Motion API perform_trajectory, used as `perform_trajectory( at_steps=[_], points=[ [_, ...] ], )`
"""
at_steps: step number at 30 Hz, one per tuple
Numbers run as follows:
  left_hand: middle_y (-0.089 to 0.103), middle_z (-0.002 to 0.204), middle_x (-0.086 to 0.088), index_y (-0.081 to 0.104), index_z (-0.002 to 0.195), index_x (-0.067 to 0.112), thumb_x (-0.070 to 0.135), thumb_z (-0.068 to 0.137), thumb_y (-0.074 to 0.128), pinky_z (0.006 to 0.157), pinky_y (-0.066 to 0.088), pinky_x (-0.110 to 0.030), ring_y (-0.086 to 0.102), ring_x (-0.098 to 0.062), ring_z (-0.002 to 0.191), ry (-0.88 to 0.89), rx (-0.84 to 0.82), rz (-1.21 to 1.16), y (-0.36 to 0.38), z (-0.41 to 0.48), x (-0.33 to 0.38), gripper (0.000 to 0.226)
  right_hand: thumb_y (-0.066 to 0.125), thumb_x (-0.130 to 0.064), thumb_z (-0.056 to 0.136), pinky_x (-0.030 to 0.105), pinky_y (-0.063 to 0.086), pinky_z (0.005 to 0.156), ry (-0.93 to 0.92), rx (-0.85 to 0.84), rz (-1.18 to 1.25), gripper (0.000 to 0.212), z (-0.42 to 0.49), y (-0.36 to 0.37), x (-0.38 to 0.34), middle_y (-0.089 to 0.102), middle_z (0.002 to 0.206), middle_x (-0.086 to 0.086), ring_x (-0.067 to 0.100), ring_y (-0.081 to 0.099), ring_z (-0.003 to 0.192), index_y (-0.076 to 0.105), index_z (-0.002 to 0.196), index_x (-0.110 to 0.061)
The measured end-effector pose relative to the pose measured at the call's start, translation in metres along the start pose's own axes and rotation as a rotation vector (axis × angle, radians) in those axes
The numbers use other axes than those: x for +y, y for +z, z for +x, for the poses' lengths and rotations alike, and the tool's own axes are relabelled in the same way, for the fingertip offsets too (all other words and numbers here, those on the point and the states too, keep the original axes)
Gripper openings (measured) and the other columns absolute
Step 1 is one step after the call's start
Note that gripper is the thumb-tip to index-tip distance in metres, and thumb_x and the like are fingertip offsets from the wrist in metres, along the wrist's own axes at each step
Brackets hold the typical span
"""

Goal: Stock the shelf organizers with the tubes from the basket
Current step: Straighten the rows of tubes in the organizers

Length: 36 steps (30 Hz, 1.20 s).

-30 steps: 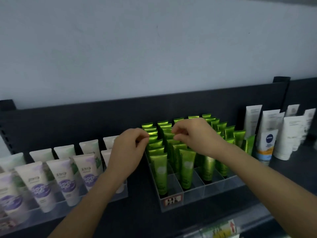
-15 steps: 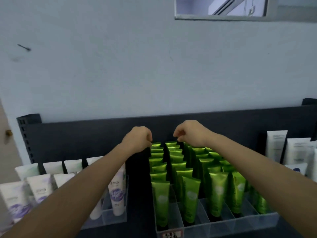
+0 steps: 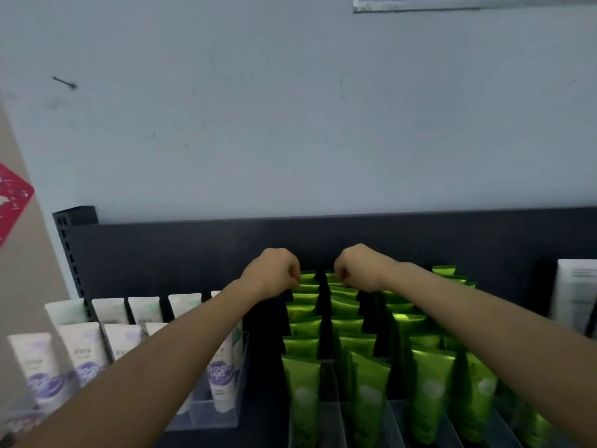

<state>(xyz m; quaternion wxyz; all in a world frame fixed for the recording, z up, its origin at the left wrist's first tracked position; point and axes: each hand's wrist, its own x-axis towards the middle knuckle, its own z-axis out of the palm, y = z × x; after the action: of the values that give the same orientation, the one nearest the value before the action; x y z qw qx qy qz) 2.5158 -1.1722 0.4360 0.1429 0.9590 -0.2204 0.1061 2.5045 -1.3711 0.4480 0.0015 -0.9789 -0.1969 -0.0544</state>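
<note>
Left hand (image 3: 274, 273): centre of frame, at the back of the leftmost green row. Grip curled together, fingertips against the crimped top of the rearmost tube. Pinching or just touching, cannot tell.
Right hand (image 3: 361, 270): just right of it, at the back of the next row. Grip curled together the same way; clamped on a tube or not, cannot tell.
Green tubes (image 3: 429, 383): lower right of frame, upright in tight rows inside the clear organizer (image 3: 395, 421), lanes looking nearly full.
Basket: not in view.
Likely step: seating or squaring the rear tubes near the dark back panel (image 3: 193, 247).
Risk one: too firm a shove, and a packed row toppling forward like dominoes.
Risk two: forearms low over the front green tubes and the white tubes (image 3: 223, 376) at lower left; a sagging elbow knocking them askew.
Risk three: rear slots hidden behind the fists, so a tube could straddle a divider.
</note>
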Motion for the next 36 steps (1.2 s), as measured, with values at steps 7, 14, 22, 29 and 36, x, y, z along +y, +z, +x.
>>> perform_trajectory(
  at_steps=[7,14,22,29,36],
  points=[
    [0.07,0.089,0.001,0.073,0.081,0.016,0.016,0.084,0.066,0.075,0.057,-0.038,0.064,-0.014,0.08,-0.031,0.041,-0.007,0.006,-0.001,-0.002,0.008,0.055,-0.005,0.087,0.034,0.054,0.081,0.008,0.03,0.026,0.02,0.0,0.001,0.002,0.067,0.103,0.008,0.024,0.062,0.093,0.07,0.099,-0.01],
    [0.068,0.092,0.001,0.07,0.087,0.017,0.022,0.083,0.068,0.076,0.055,-0.036,0.063,-0.016,0.084,-0.016,0.098,0.008,-0.003,-0.004,0.002,0.006,0.061,-0.012,0.088,0.029,0.051,0.082,0.003,0.075,0.083,0.019,-0.007,-0.006,0.001,0.065,0.107,0.005,0.021,0.061,0.099,0.068,0.105,-0.011],
    [0.067,0.091,0.006,0.072,0.093,0.018,0.029,0.083,0.07,0.078,0.055,-0.033,0.062,-0.009,0.084,0.135,-0.048,0.025,-0.004,-0.02,0.01,0.015,0.07,-0.024,0.081,0.035,0.054,0.077,-0.071,0.037,0.014,0.008,-0.031,-0.013,0.0,0.062,0.082,-0.005,0.014,0.059,0.081,0.07,0.084,-0.016],
    [0.069,0.094,0.002,0.074,0.092,0.017,0.024,0.084,0.068,0.08,0.055,-0.036,0.063,-0.012,0.086,0.119,0.007,0.028,0.007,-0.018,0.01,0.012,0.068,-0.021,0.082,0.041,0.053,0.081,-0.031,0.025,0.01,0.007,-0.031,-0.004,0.002,0.061,0.083,-0.004,0.016,0.056,0.082,0.07,0.085,-0.015],
    [0.069,0.093,0.003,0.074,0.091,0.019,0.025,0.085,0.067,0.079,0.056,-0.037,0.063,-0.012,0.085,0.084,0.027,0.008,0.008,-0.02,0.011,0.011,0.067,-0.02,0.083,0.04,0.055,0.078,-0.02,0.032,0.029,0.007,-0.03,-0.001,0.003,0.066,0.088,0.002,0.02,0.061,0.084,0.069,0.084,-0.013]
  ],
)
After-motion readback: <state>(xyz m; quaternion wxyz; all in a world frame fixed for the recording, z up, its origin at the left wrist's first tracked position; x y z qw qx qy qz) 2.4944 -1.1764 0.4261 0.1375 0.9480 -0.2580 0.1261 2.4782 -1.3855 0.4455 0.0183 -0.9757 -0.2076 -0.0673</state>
